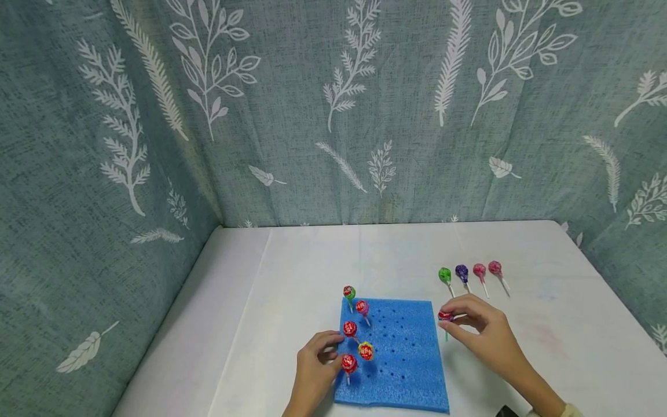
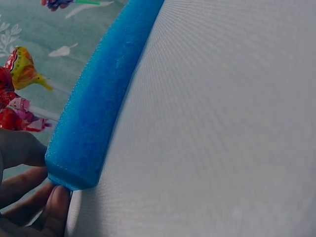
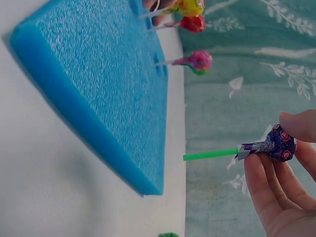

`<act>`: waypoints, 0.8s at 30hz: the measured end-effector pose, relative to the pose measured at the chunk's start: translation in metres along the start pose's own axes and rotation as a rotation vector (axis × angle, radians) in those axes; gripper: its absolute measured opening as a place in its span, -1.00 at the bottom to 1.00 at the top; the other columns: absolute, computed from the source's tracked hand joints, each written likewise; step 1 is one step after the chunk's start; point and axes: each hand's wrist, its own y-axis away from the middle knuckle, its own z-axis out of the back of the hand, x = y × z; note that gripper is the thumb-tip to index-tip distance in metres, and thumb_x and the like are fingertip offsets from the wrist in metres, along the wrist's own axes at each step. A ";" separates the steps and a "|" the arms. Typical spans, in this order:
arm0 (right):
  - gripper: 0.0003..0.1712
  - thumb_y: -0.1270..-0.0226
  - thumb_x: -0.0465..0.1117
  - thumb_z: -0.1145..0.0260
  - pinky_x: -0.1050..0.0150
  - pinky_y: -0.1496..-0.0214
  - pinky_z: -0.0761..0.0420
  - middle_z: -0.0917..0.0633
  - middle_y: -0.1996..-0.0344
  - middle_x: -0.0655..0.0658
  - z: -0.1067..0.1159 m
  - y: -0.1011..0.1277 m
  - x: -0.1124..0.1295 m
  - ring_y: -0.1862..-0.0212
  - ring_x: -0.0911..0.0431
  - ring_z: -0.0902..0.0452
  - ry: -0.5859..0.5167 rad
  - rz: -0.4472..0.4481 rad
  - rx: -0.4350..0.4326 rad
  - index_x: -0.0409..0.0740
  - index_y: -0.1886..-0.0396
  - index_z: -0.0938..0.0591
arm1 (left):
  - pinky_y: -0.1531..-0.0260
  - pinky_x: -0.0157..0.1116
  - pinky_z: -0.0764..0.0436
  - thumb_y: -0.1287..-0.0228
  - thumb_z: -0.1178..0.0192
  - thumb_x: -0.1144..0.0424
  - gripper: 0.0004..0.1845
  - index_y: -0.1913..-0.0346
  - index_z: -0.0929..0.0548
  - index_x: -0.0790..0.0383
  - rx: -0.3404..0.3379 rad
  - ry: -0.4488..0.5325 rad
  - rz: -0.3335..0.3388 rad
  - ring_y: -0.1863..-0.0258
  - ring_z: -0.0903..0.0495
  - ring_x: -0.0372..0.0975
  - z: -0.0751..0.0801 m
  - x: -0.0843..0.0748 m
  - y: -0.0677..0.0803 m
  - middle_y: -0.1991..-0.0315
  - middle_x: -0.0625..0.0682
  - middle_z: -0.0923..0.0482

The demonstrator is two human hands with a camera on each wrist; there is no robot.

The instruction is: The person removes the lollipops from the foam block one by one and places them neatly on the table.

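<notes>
Right wrist view: your right hand (image 3: 286, 173) pinches a lollipop (image 3: 276, 143) by its purple-and-red wrapped head, green stick level.
Your fingers (image 3: 259, 177) hold it above the counter (image 1: 292, 266), just off the blue foam block's (image 1: 401, 353) right edge; your left hand (image 1: 315, 370), fingers relaxed, touches the block's left edge.

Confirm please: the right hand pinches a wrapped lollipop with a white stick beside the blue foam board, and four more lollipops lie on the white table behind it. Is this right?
Not quite. The stick of the wrapped lollipop pinched by the right hand is green, not white, as the right wrist view shows. It is beside the blue foam board, and four lollipops do lie on the white table behind.
</notes>
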 end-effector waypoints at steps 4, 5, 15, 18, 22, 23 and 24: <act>-0.69 -0.02 -0.53 -0.40 0.39 0.20 -0.63 -0.63 0.27 -0.11 0.005 -0.001 -0.002 0.24 0.16 -0.61 0.010 -0.017 0.006 -0.24 0.20 -0.63 | 0.19 -0.43 -0.61 0.04 -0.36 0.54 -0.68 0.15 -0.68 0.27 -0.003 0.003 0.005 0.18 -0.61 -0.17 0.000 0.000 0.000 0.04 0.07 -0.56; -0.70 -0.03 -0.52 -0.39 0.38 0.20 -0.63 -0.63 0.27 -0.10 0.007 -0.001 -0.002 0.24 0.16 -0.61 0.009 -0.020 0.009 -0.23 0.20 -0.63 | 0.19 -0.43 -0.61 0.04 -0.36 0.53 -0.68 0.15 -0.68 0.27 -0.003 0.004 0.005 0.17 -0.61 -0.18 0.000 0.000 0.000 0.04 0.07 -0.57; -0.68 -0.03 -0.51 -0.40 0.45 0.21 -0.61 -0.65 0.28 -0.09 0.020 -0.004 -0.008 0.24 0.22 -0.60 0.077 -0.033 -0.040 -0.23 0.19 -0.62 | 0.20 -0.44 -0.61 0.05 -0.37 0.54 -0.67 0.16 -0.68 0.26 -0.009 0.011 0.008 0.16 -0.61 -0.18 0.000 0.000 0.000 0.04 0.06 -0.57; -0.69 -0.03 -0.49 -0.41 0.48 0.20 -0.60 -0.66 0.28 -0.08 0.024 -0.005 -0.008 0.24 0.24 -0.60 0.115 -0.060 -0.065 -0.21 0.19 -0.63 | 0.19 -0.44 -0.60 0.05 -0.37 0.54 -0.67 0.15 -0.69 0.25 -0.011 0.008 0.010 0.16 -0.61 -0.19 -0.001 0.001 0.000 0.04 0.05 -0.57; -0.70 -0.03 -0.49 -0.41 0.49 0.20 -0.59 -0.67 0.30 -0.11 0.031 -0.006 -0.010 0.24 0.26 -0.60 0.141 -0.076 -0.090 -0.21 0.20 -0.63 | 0.19 -0.44 -0.60 0.05 -0.37 0.54 -0.67 0.16 -0.69 0.24 -0.017 0.005 0.010 0.17 -0.61 -0.19 -0.001 0.001 0.000 0.04 0.05 -0.57; -0.70 -0.03 -0.49 -0.41 0.49 0.21 -0.60 -0.67 0.30 -0.11 0.033 -0.007 -0.011 0.24 0.25 -0.60 0.141 -0.077 -0.096 -0.21 0.20 -0.63 | 0.19 -0.44 -0.60 0.05 -0.37 0.54 -0.67 0.16 -0.69 0.23 -0.018 0.003 0.010 0.17 -0.61 -0.19 -0.001 0.001 0.000 0.04 0.05 -0.57; -0.70 -0.03 -0.49 -0.41 0.50 0.21 -0.59 -0.67 0.30 -0.12 0.034 -0.007 -0.012 0.24 0.26 -0.60 0.149 -0.077 -0.102 -0.21 0.20 -0.63 | 0.19 -0.44 -0.60 0.06 -0.37 0.54 -0.67 0.16 -0.69 0.24 -0.019 0.005 0.010 0.18 -0.61 -0.19 -0.001 0.001 0.000 0.04 0.05 -0.57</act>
